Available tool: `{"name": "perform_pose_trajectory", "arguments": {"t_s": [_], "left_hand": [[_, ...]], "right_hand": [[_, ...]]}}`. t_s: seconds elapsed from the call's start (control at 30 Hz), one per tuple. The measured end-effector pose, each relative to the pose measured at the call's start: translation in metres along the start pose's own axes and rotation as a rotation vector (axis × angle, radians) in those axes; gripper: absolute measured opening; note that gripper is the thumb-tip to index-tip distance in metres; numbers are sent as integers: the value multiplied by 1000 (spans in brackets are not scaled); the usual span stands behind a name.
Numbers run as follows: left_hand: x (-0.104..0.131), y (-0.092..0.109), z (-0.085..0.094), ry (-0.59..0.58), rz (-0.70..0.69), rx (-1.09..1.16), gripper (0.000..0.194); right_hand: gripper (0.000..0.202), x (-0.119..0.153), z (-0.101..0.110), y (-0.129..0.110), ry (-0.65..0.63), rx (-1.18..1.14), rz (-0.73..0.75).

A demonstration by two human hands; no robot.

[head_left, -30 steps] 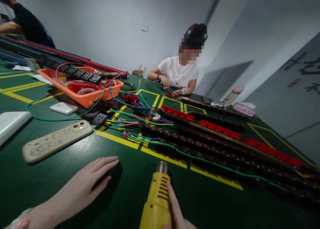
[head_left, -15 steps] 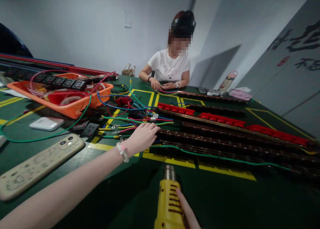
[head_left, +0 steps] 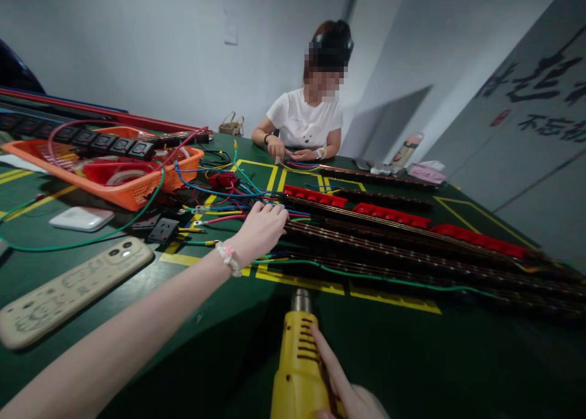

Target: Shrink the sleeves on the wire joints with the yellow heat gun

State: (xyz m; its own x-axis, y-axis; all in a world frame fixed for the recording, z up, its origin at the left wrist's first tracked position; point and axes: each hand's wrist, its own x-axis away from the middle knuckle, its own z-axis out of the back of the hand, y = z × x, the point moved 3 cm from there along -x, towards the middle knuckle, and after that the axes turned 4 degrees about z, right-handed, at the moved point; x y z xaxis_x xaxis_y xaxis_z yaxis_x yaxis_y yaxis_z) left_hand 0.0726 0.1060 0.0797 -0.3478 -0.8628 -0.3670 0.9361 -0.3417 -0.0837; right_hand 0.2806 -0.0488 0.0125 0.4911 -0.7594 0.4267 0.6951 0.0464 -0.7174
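Note:
My right hand (head_left: 343,379) is closed around a yellow heat gun (head_left: 302,352), index finger stretched along its vented side. The metal nozzle (head_left: 301,300) points away from me, toward the long dark copper-edged strips (head_left: 366,242). Over the left ends of those strips lies my left hand (head_left: 264,226), its fingers curled down. What they grip is hidden beneath the palm. Coloured wires (head_left: 224,218) with lugs stick out to the left of this hand. A loose green wire (head_left: 348,273) runs along the near strip, apart from both hands.
An orange basket (head_left: 137,196) of parts stands at left, with a black socket strip (head_left: 101,141) across it. A phone (head_left: 77,291), a white case (head_left: 82,218) and a black socket (head_left: 163,229) lie nearer. Red plastic pieces (head_left: 389,216) line the strips. Opposite sits a person (head_left: 304,123).
The heat gun has come further into view and moved slightly left and up. My left hand has shifted slightly up among the wires. The whole view has turned a little.

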Motion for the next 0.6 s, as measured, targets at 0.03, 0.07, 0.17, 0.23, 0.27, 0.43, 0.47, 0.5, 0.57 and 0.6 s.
{"name": "perform_pose_trajectory", "arguments": {"t_s": [0.03,0.07,0.17,0.23,0.27,0.43,0.47,0.5,0.57,0.6], "left_hand": [[1,3,10,11,-10,-13,18],[2,6,19,20,-19,-22,18],[11,16,47,27,-51,-44,19],[19,24,64,29,-65,-54,20],[23,27,72,30,-73,-55,21],[35,41,103,17,-100,-2,26],[36,43,109,17,-103,10,27],[37,46,115,20,-104,17,27],[40,50,125,39,-111,19,28],[41,53,130,53,-117,16,29]], "right_hand": [[75,3,0,-4,-7,10,35],[74,6,-1,-7,-10,16,71],[66,13,-3,-14,87,-24,167],[57,13,2,-14,264,-107,219],[53,12,7,-12,358,-180,237],[51,0,55,8,663,-1096,296],[46,-1,67,10,699,-1246,314],[43,-2,79,12,739,-1366,317],[44,0,100,14,811,-1514,309],[44,3,110,15,873,-1559,307]]}}
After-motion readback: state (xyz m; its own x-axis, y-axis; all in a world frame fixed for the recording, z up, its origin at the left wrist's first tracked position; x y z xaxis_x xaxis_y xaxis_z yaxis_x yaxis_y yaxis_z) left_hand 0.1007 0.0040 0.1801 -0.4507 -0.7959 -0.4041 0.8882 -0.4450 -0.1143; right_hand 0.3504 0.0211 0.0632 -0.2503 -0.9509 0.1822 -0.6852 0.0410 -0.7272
